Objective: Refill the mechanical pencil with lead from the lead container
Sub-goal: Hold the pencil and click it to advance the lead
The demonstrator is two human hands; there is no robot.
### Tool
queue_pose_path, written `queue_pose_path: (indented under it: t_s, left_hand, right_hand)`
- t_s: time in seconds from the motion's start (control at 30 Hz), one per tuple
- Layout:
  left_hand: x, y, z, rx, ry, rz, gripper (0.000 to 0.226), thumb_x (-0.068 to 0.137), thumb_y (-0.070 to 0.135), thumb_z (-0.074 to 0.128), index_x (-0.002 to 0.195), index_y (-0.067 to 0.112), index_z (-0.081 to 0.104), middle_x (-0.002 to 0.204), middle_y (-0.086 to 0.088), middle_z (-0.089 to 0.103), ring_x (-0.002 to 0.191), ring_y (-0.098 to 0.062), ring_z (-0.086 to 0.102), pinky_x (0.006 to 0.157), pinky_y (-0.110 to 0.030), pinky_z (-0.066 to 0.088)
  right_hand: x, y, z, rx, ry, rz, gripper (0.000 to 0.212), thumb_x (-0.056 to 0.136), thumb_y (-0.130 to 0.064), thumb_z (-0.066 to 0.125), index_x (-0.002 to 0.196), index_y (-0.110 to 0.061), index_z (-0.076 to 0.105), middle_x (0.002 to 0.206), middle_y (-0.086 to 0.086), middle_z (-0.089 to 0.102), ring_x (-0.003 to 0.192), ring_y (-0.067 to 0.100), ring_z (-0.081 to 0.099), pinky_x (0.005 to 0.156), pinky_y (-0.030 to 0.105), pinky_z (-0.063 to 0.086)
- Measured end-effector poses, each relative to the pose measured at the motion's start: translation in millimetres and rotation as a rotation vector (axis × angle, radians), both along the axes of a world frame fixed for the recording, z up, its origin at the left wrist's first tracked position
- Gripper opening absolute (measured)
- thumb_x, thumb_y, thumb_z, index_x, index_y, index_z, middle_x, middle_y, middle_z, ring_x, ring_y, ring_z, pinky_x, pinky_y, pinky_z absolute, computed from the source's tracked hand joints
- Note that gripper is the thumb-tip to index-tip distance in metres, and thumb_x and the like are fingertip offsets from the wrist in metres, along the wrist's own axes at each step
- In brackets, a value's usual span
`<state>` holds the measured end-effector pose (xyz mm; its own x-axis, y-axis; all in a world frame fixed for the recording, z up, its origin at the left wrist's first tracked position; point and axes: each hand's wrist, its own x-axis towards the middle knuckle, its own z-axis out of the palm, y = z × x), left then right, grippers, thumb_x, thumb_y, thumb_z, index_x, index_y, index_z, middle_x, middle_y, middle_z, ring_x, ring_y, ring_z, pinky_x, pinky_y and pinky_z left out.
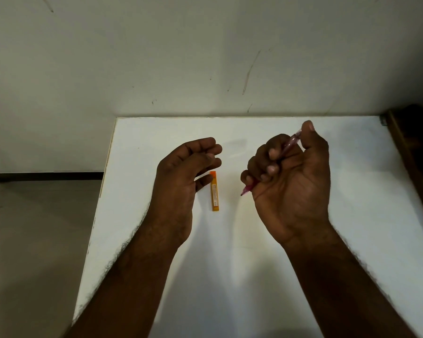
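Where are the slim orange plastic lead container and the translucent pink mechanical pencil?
Slim orange plastic lead container (215, 193), head view: middle of its labelled body, lying on the table.
Translucent pink mechanical pencil (288, 146), head view: upper barrel showing above the right hand's fingers.

Both forearms reach in from the bottom edge, bare. Left hand (181, 176) hovers with its back partly to the camera, fingers loosely curled, nothing held. Right hand (291, 181) is raised palm toward the camera, fingers wrapped in a fist around the pencil (287, 148), thumb upright, apparently pressed near its top end. Hands apart.
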<state>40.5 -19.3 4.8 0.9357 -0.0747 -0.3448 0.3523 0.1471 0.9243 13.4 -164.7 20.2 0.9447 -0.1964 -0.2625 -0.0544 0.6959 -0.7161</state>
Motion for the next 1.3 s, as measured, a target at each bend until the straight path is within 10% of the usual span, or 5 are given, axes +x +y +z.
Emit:
queue_pose_path:
  t_s: [1.3]
  left_hand:
    - [0.4, 0.9, -0.4, -0.004, 0.006, -0.004, 0.024, 0.096, 0.011, 0.056, 0.108, 0.024, 0.072, 0.109, 0.005, 0.079, 0.1, -0.016, 0.075, 0.087, -0.031, 0.058]
  right_hand:
    - [-0.6, -1.2, 0.5, 0.021, 0.025, -0.015, 0.052, 0.1, -0.049, 0.032, 0.064, -0.013, 0.046, 0.055, 0.0, 0.03, 0.058, 0.02, 0.018, 0.057, 0.035, 0.026]
